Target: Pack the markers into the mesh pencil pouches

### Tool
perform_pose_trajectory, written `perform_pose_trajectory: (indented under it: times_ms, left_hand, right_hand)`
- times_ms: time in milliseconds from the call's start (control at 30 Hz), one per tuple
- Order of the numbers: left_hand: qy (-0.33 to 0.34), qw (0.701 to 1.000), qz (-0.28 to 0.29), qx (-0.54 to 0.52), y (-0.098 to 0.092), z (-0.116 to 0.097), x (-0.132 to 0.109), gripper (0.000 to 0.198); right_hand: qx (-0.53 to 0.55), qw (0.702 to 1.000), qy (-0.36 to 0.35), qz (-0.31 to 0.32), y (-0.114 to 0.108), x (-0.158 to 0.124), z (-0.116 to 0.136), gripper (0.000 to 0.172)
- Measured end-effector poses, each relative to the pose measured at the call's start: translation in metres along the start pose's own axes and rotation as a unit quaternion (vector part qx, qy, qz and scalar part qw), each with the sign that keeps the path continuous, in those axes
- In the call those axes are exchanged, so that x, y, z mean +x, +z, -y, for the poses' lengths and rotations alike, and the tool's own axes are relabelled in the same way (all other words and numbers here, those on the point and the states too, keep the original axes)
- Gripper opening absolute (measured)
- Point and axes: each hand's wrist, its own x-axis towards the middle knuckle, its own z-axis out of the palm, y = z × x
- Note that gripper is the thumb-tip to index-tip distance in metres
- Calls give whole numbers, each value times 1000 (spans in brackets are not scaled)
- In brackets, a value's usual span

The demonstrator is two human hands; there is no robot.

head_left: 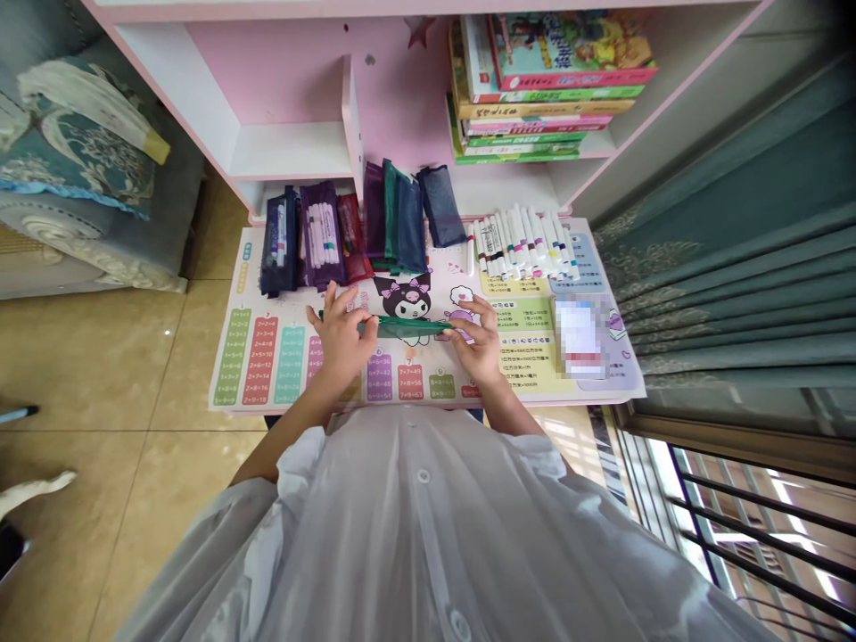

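Observation:
A green mesh zip pouch (409, 326) is stretched sideways between my two hands, low over the front part of the desk mat. My left hand (344, 337) pinches its left end, thumb against the fingers. At the other end, my right hand (476, 337) grips the pouch's corner between thumb and fingertips. It looks flat, and I cannot tell whether anything is inside. Behind it lie filled pouches: a navy one (279, 241), a purple one (324, 234) with white markers showing, and a red one (353, 236).
More mesh pouches (409, 223) lie at the shelf's foot, beside a dark blue one (441, 205). A pile of white markers (525, 242) sits right of them. A phone (581, 337) with a blurred screen rests at the right. Books (548, 89) are stacked on the shelf.

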Motion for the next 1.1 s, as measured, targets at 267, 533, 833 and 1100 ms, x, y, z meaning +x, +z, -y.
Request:
perform_pose_trajectory:
  times_ms: [267, 533, 833, 1100]
  left_hand:
    - [-6, 1000, -6, -7, -1, 9, 0, 19]
    - [-16, 1000, -5, -10, -2, 13, 0, 18]
    - [-29, 999, -9, -13, -6, 14, 0, 17]
    - [-43, 999, -15, -22, -8, 18, 1, 18]
  right_hand:
    - [-16, 1000, 12, 0, -3, 1, -3, 10]
    - [-3, 1000, -1, -1, -5, 1, -4, 7]
    - [-35, 999, 10, -5, -11, 2, -8, 12]
    - [-27, 999, 14, -12, -12, 2, -11, 12]
